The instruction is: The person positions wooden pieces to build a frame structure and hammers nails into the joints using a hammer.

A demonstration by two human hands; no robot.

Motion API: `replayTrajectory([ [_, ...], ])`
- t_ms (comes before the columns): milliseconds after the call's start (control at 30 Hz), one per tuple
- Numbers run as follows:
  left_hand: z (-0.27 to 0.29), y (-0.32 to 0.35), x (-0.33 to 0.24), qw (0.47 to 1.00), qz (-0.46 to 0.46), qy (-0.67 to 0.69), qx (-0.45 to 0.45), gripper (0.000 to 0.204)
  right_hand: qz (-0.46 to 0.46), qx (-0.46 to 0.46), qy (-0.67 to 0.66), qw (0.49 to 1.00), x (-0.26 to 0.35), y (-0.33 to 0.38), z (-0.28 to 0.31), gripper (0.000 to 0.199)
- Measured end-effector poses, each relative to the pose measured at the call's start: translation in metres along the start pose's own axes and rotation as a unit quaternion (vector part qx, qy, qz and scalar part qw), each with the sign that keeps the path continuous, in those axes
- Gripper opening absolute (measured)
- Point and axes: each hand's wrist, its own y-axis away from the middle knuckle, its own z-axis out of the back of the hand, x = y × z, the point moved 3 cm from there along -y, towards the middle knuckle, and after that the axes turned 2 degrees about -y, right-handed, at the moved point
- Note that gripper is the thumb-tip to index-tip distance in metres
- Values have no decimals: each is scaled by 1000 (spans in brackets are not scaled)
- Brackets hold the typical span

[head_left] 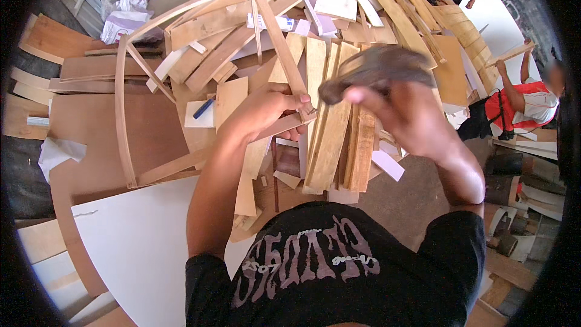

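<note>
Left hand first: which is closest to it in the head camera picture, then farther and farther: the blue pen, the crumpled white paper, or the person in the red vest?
From the left hand:
1. Blue pen, just to its left on a white board.
2. Crumpled white paper, far left by the brown board's edge.
3. Person in the red vest, far right, past the right hand.

Curved frame (124,115) is lying left of the plank pile (330,115). Left hand (263,109) is resting on a slat (281,42) atop the pile; right hand (411,115) is hovering right, hammer (375,69) above planks.
</note>
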Motion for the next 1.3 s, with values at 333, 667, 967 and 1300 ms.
replayTrajectory([
  [333, -5, -1, -1, 1000, -1, 7, 4, 28, 119, -137, -113, 977, 6, 4, 1, 31],
  [667, -6, -8, 0, 1000, -8, 5, 4, 28, 114, -98, -75, 986, 7, 6, -1, 31],
  [967, -7, -8, 1, 1000, 8, -18, 8, 27, 85, -103, -76, 988, 5, -1, -3, 37],
  [1300, -9, -9, 0, 1000, 3, -2, 23, 26, 143, -97, -62, 983, 3, 0, -21, 26],
])
